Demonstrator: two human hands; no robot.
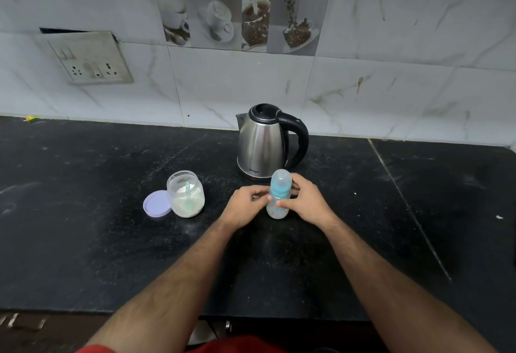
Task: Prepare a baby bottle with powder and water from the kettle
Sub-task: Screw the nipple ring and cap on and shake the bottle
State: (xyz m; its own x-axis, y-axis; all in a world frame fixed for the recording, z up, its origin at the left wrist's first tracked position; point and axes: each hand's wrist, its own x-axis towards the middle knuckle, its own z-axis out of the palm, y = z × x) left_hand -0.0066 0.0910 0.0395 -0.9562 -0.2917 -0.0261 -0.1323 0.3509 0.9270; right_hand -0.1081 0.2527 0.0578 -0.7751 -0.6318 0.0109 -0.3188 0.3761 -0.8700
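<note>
While the baby bottle (278, 195) stands on the counter (83, 227) before the kettle (265, 143), we note both hands gripping it: left hand (245, 207), right hand (308, 203). Seemingly light, smooth plastic; hold body, twist collar.

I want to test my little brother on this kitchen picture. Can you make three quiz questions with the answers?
1. True or false: the powder jar has its lid on.
2. Which way does the kettle handle point: left or right in the picture?
3. How many hands hold the baby bottle? A) none B) one C) two

Key:
1. False; the purple lid lies beside the jar on the counter.
2. Right.
3. C; the left hand and right hand both grip it.
</note>
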